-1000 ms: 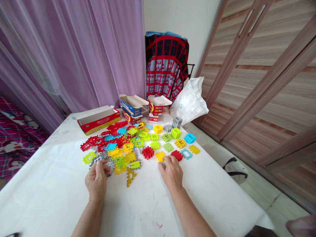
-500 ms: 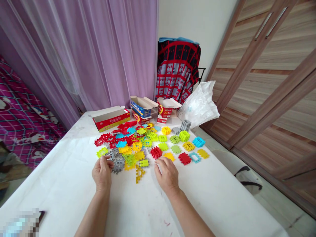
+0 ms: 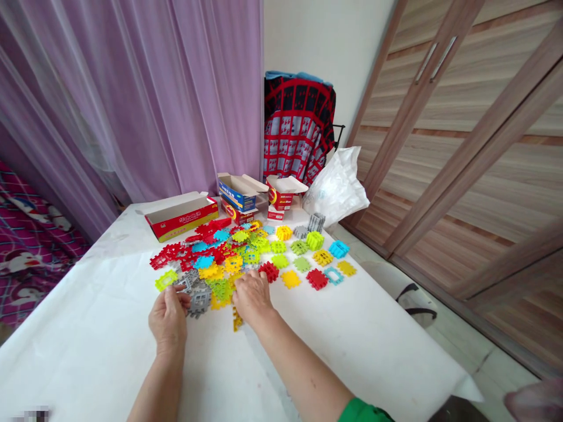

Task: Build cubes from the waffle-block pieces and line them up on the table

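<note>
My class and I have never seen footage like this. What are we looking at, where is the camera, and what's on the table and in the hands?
There is no machine here: a person works with two bare hands. Every picture comes from one camera worn on that person's head, looking forward and down.

On the white-covered table lies a heap of toothed plastic pieces in several colours. To its right are separate pieces, including a blue block. Behind are open cardboard boxes and a white plastic bag.

The left hand is at some grey pieces; the right hand is at the heap's near right edge, close to a red block. Whether either hand grips a piece can't be made out.
</note>
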{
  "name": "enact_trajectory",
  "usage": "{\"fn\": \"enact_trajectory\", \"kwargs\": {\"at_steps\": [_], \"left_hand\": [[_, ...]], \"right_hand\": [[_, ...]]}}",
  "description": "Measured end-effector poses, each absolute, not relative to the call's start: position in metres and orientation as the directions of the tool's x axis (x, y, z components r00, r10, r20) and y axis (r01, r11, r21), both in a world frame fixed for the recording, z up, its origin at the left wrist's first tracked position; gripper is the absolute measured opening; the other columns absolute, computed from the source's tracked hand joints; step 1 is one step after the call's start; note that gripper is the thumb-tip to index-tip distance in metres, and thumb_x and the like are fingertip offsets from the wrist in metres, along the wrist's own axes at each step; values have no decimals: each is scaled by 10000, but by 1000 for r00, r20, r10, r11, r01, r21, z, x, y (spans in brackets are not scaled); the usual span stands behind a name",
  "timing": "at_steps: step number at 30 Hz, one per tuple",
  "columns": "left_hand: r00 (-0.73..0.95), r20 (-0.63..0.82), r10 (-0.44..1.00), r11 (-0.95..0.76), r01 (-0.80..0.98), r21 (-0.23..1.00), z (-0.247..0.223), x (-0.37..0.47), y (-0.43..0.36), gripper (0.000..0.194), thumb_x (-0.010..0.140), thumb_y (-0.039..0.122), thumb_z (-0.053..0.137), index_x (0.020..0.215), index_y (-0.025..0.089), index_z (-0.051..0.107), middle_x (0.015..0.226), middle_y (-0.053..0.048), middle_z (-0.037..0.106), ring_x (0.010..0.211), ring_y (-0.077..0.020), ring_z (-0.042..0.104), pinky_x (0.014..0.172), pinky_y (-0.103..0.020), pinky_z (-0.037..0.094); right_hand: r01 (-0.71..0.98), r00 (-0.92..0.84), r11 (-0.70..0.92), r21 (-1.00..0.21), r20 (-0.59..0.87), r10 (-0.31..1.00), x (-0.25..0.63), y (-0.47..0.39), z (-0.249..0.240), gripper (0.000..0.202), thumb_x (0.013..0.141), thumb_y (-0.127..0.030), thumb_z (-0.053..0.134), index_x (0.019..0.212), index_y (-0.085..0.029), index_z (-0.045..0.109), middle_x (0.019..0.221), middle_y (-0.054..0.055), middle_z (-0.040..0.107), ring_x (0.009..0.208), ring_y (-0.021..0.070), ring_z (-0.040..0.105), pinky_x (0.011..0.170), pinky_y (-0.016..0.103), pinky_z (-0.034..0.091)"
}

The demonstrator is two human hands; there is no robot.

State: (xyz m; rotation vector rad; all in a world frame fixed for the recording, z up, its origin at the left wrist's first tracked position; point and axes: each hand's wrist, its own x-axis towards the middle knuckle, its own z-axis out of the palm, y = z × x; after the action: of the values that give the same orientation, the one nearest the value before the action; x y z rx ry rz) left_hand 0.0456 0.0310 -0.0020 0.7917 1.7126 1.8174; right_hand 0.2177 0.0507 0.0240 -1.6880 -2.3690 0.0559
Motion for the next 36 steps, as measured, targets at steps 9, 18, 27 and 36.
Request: {"fn": "enact_trajectory", "kwargs": {"at_steps": [9,18,27,36], "left_hand": [[-680,95,727,-74,60,995,-2,48,29,355,836,502,481,756,188,628,514,35,554,463,-115,476,423,-219,366],[-648,168,743,-78,165,983,-12,46,30,370,861,522,452,751,209,615,507,40,552,451,-129,497,447,-236,396],[-517,328,791,-111,406,907,-11,62,27,245,763,465,606,848,244,669,732,-3,704,642,-162,611,662,-272,493],[-530,339,778,-93,436,895,-11,61,29,273,765,470,568,841,230,672,702,0,703,598,-147,604,603,-260,494]], "right_hand": [[931,-315,340,-130,181,932,215,52,25,153,824,-265,621,898,-181,725,954,89,714,957,248,598,824,379,390],[901,-334,405,-156,347,876,225,59,6,169,903,-151,533,846,-202,684,878,55,707,889,215,598,782,345,367],[739,-131,470,-483,581,803,237,54,-14,246,952,-184,390,896,-195,629,843,38,670,833,180,582,756,289,389],[735,-251,569,-368,632,733,248,44,3,175,920,-163,482,871,-218,641,822,23,669,801,182,568,737,305,382]]}}
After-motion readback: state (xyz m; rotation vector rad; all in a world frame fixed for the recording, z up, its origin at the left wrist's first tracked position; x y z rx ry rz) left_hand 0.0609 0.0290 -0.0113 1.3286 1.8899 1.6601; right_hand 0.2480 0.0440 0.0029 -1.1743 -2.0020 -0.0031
